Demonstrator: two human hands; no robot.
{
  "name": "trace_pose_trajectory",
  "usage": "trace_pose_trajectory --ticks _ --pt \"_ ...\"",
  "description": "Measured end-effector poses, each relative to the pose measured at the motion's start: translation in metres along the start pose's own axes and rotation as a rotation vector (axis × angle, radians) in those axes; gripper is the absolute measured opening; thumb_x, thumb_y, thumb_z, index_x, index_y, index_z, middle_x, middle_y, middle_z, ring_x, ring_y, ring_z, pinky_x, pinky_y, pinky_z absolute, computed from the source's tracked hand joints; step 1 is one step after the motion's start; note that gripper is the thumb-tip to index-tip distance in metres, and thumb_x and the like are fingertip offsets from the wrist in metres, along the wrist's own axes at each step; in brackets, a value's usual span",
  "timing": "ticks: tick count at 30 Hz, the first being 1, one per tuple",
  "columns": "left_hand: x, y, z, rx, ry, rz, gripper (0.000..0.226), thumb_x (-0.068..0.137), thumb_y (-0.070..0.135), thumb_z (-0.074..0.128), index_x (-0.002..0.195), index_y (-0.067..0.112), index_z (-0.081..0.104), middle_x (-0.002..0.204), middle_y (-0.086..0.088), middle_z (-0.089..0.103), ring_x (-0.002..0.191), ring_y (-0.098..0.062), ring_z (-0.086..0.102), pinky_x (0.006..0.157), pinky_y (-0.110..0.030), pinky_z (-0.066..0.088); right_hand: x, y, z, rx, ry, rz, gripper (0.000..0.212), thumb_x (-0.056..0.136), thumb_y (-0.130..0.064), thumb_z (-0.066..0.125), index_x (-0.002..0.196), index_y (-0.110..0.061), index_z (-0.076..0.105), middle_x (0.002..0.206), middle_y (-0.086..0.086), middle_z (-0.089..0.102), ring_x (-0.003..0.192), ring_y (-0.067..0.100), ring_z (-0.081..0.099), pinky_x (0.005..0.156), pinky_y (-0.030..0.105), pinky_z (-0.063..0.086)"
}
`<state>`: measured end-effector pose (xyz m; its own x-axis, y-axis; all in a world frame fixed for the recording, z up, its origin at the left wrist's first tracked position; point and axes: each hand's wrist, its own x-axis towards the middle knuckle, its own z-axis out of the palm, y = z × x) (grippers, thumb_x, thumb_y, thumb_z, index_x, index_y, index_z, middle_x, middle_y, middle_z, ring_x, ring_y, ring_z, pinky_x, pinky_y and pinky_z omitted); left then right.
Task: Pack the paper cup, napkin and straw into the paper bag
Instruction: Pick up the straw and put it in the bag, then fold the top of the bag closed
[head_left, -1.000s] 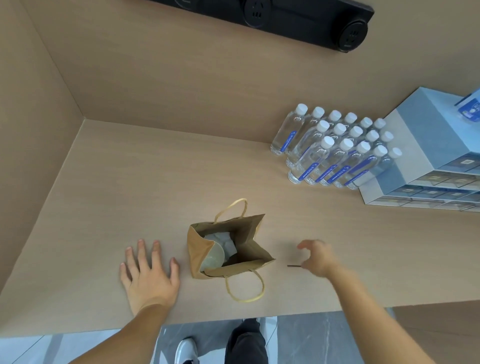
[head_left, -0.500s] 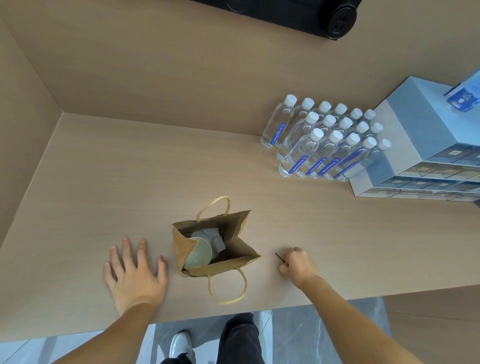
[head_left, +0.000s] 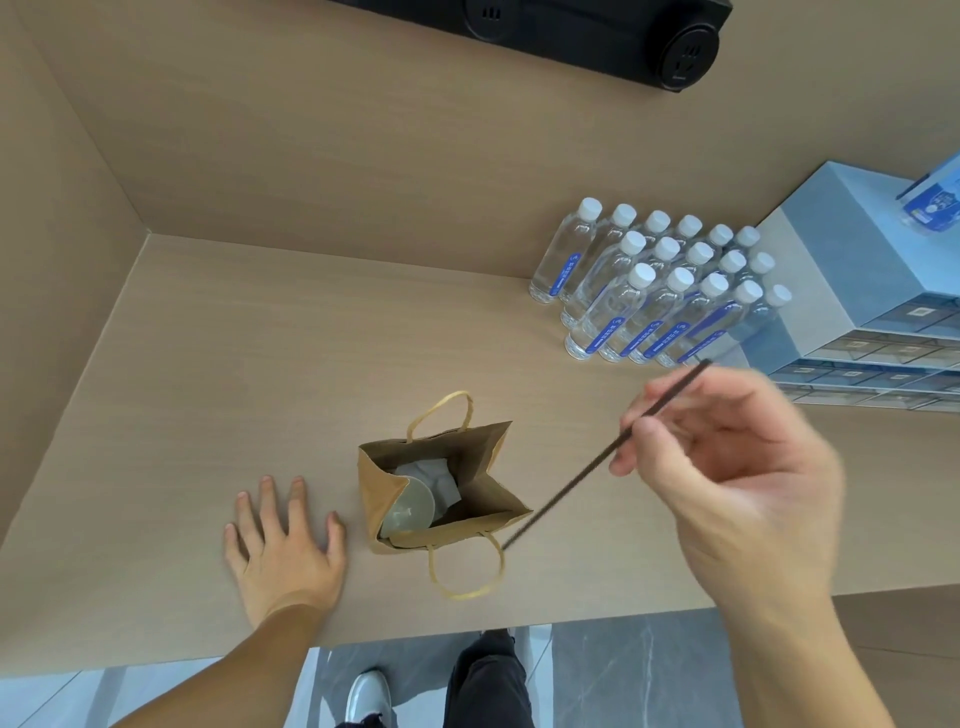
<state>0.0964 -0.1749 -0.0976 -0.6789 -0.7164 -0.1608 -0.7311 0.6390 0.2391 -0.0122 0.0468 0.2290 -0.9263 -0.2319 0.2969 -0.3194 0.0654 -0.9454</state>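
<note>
A brown paper bag (head_left: 483, 452) stands open on the wooden counter near its front edge. Inside it I see the pale green paper cup (head_left: 408, 512) and a crumpled white napkin (head_left: 434, 475). My right hand (head_left: 737, 467) is raised above the counter to the right of the bag, pinching a thin dark straw (head_left: 566, 493). The straw slants down to the left, its lower tip beside the bag's right front corner. My left hand (head_left: 283, 545) lies flat on the counter just left of the bag, fingers spread, holding nothing.
Several clear water bottles (head_left: 649, 296) with white caps stand in rows at the back right. A grey-blue drawer cabinet (head_left: 852, 312) sits at the far right. A black socket strip (head_left: 597, 31) is mounted on the back wall. The counter's front edge (head_left: 519, 623) runs just below the bag.
My right hand has picked the straw up off the counter and lifted it high, toward the camera. The left hand and the bag have stayed put.
</note>
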Motion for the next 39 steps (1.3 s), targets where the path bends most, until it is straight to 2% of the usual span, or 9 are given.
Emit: trace_pose_trajectory --ticks 4,11,18,24,27,30,32,35,39 --pt "0.0 0.001 -0.001 -0.011 0.01 0.003 0.067 0.086 0.054 0.025 0.144 0.021 0.035 0.159 -0.013 0.026 0.148 -0.035 0.011 0.118 -0.052 0.01 0.001 -0.001 0.029 -0.171 -0.041 -0.204 0.023 0.075 0.011 0.069 0.08 -0.012 0.069 0.075 0.005 0.067 0.067 0.027 0.067 0.064 0.031 0.059" --pt "0.001 0.0 0.001 0.002 0.004 0.003 0.067 0.087 0.055 0.024 0.146 0.023 0.033 0.16 -0.012 0.024 0.149 -0.034 0.01 0.119 -0.052 0.01 0.002 0.078 0.063 -0.642 -0.261 -0.091 0.008 0.078 -0.005 0.071 0.079 -0.012 0.07 0.068 0.001 0.067 0.06 0.016 0.056 0.058 0.034 0.053" --pt "0.003 -0.003 0.006 0.039 -0.011 -0.001 0.068 0.089 0.058 0.024 0.147 0.024 0.028 0.161 -0.011 0.021 0.149 -0.033 0.008 0.119 -0.052 0.01 0.0 0.099 0.07 -0.803 -0.296 -0.136 0.014 0.081 -0.015 0.073 0.094 -0.018 0.077 0.082 -0.003 0.076 0.079 0.017 0.056 0.064 0.025 0.049" --pt "0.0 -0.001 0.0 0.0 0.01 0.009 0.067 0.087 0.055 0.025 0.145 0.023 0.033 0.159 -0.012 0.025 0.148 -0.034 0.01 0.118 -0.051 0.01 0.001 0.078 0.058 -0.692 -0.076 -0.228 0.012 0.08 -0.006 0.073 0.087 -0.014 0.078 0.079 -0.003 0.076 0.075 0.015 0.061 0.069 0.021 0.05" --pt "-0.002 0.0 -0.004 -0.019 -0.028 0.022 0.068 0.087 0.054 0.024 0.146 0.022 0.032 0.159 -0.013 0.024 0.148 -0.034 0.009 0.118 -0.052 0.01 0.001 0.073 0.034 -0.559 -0.022 -0.034 0.016 0.082 -0.005 0.07 0.086 -0.018 0.077 0.081 -0.006 0.075 0.074 0.009 0.065 0.067 0.016 0.05" --pt "-0.001 -0.005 -0.016 -0.126 -0.099 0.025 0.071 0.085 0.056 0.034 0.146 0.022 0.03 0.161 -0.01 0.022 0.149 -0.033 0.007 0.118 -0.051 0.007 -0.007 0.092 0.003 -0.526 -0.187 0.293 0.026 0.081 -0.002 0.069 0.095 -0.024 0.074 0.088 -0.01 0.075 0.076 0.004 0.066 0.066 0.015 0.05" --pt "0.002 -0.006 -0.041 -0.347 -0.162 0.048 0.064 0.085 0.041 0.055 0.142 0.019 0.038 0.154 -0.007 0.036 0.145 -0.031 0.023 0.117 -0.05 0.019 -0.016 0.109 -0.009 -0.524 -0.342 0.417 0.036 0.079 0.001 0.068 0.102 -0.027 0.07 0.097 -0.011 0.074 0.084 0.005 0.067 0.07 0.019 0.05" --pt "-0.012 0.006 -0.093 -0.733 -0.182 0.236 0.043 0.081 0.008 0.064 0.12 0.025 0.058 0.122 0.007 0.063 0.116 -0.013 0.057 0.103 -0.037 0.044 -0.027 0.123 -0.003 -0.438 -0.533 0.48 0.05 0.077 0.008 0.064 0.104 -0.034 0.064 0.104 -0.013 0.068 0.095 0.005 0.063 0.07 0.016 0.052" --pt "-0.029 0.04 -0.14 -0.807 -0.253 0.48 0.047 0.075 0.004 0.065 0.104 0.041 0.061 0.108 0.019 0.065 0.103 -0.005 0.061 0.09 -0.022 0.049 -0.034 0.137 0.023 -0.363 -0.6 0.431 0.05 0.075 0.003 0.069 0.097 -0.042 0.066 0.09 -0.023 0.071 0.087 -0.001 0.062 0.074 0.019 0.054"
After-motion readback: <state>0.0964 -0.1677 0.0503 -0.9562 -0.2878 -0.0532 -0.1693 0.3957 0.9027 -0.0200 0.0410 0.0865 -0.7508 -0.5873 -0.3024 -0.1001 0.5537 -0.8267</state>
